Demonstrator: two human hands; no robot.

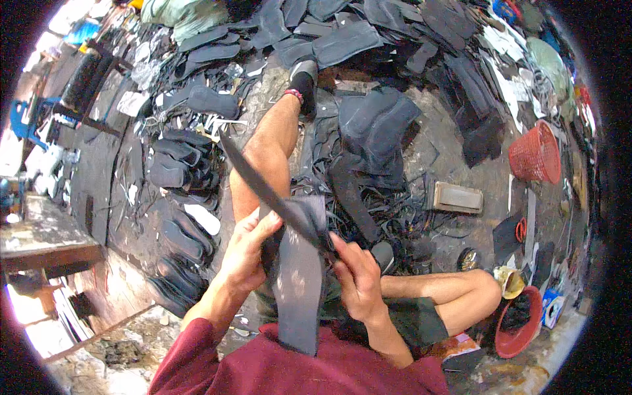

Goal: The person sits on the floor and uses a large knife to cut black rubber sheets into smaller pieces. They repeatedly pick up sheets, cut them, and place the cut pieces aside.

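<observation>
Dark curved strip [260, 186] held slantwise over long grey sheet [299, 280], above lap. Sheet's left edge pinched by left hand [247, 253]; strip's lower end gripped by curled right hand [359, 275], contact partly hidden. Sheet's near end laid against maroon shirt [263, 368]. Red basket [536, 155] placed at far right.
</observation>
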